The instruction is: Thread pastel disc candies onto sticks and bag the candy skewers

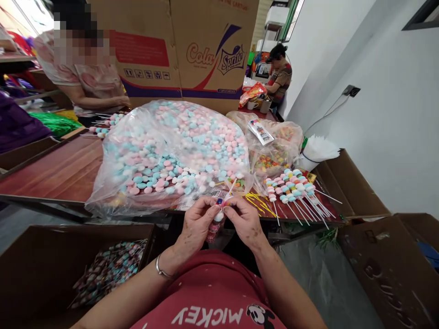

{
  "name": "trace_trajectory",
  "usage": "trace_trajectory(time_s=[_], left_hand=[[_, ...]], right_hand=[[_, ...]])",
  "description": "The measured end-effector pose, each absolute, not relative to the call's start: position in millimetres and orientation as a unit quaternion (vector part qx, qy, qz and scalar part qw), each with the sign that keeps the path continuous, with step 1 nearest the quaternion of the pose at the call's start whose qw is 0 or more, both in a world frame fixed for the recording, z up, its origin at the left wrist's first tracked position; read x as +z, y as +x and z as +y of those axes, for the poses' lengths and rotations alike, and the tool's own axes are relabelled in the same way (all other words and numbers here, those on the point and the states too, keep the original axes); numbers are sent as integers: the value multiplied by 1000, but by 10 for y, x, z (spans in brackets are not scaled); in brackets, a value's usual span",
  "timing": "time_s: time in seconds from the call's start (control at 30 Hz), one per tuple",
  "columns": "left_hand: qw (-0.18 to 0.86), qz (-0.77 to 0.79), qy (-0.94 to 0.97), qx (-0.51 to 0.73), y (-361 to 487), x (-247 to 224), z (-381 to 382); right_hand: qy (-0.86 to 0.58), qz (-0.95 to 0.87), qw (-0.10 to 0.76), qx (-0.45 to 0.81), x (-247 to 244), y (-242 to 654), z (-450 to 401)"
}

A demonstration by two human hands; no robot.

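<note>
Just beyond my red shirt, both hands meet over a small clear bag [213, 232] with pink print, which hangs below my fingers. Thumb and fingers of my left hand [201, 222] pinch its gathered top, beside a small blue piece. My right hand [244, 222] pinches the same gathered top from the other side. A white stick [232, 186] points up between the hands. Past them lies a big clear bag of pink, blue and white candies [178, 146]. Yellow ties [259, 202] and candy skewers [291, 186] on white sticks lie to the right on the table.
The red-brown table [58, 171] extends left. An open box [20, 256] at lower left holds many wrapped skewers [109, 269]. A large carton [178, 50] stands behind the candy bag. Two people are beyond the table. More boxes [394, 274] stand at right.
</note>
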State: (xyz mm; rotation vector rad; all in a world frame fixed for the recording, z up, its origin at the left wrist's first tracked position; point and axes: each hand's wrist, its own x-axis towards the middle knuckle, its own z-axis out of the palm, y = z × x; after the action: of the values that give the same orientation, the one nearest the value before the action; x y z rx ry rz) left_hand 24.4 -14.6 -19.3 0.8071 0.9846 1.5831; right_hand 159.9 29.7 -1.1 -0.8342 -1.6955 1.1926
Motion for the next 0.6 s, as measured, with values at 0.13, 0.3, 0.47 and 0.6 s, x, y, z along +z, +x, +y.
trace_trajectory(time_s=[0.13,0.3,0.47,0.6], left_hand=[[564,390,331,649,245,-209,-158],[596,383,353,611,138,-187,-126],[733,346,325,487,59,-150,-124],[813,327,275,396,177,-192,-169]], right_hand=[[-338,-691,465,438,-4,1577,285],[-314,-676,458,485,-93,1548,284],[-249,-665,359,606,-144,1720,288],[-238,-763,307,517,-146,1964,254]])
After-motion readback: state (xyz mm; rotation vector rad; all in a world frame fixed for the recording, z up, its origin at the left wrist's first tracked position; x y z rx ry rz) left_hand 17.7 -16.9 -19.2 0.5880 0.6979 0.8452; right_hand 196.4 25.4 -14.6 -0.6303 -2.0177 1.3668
